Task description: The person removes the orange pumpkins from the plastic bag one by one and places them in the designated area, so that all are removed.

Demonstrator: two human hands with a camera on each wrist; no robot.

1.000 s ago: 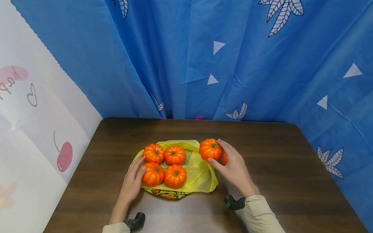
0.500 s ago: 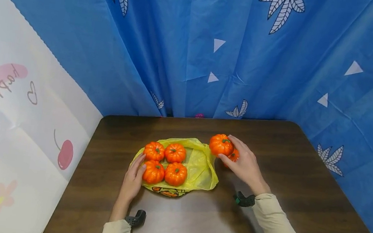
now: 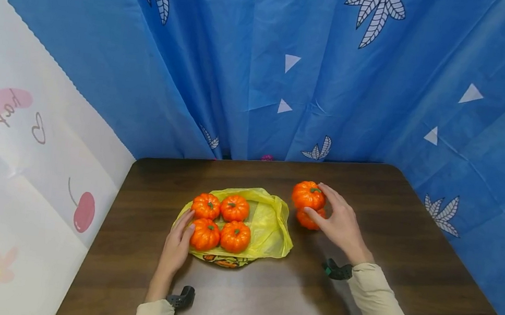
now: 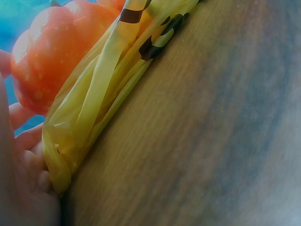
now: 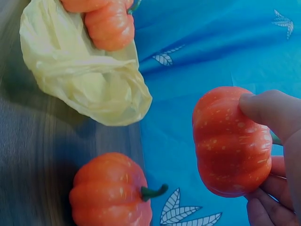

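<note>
My right hand [image 3: 343, 226] grips a small orange pumpkin [image 3: 307, 196] with a green stem between thumb and fingers. In the right wrist view this pumpkin [image 5: 230, 141] is in the air, apart from a second pumpkin [image 5: 110, 193] that sits on the table. My left hand [image 3: 176, 245] lies along the left side of a yellow plastic bag [image 3: 269, 228], its fingers beside the pumpkins there. Several more pumpkins [image 3: 235, 237] stand in two rows on the bag's left part. In the left wrist view, fingers pass behind the bag's folded edge [image 4: 80, 127] and a pumpkin [image 4: 61, 52].
The dark wooden table [image 3: 391, 258] reaches to a blue curtain [image 3: 273, 65] at the back and right. A white printed sheet [image 3: 25, 161] borders the left side. Black wrist cameras [image 3: 182, 297] are worn on both wrists.
My right hand has carried its pumpkin to the right, off the bag's right end to over the loose pumpkin on the table. My left hand has stayed in place.
</note>
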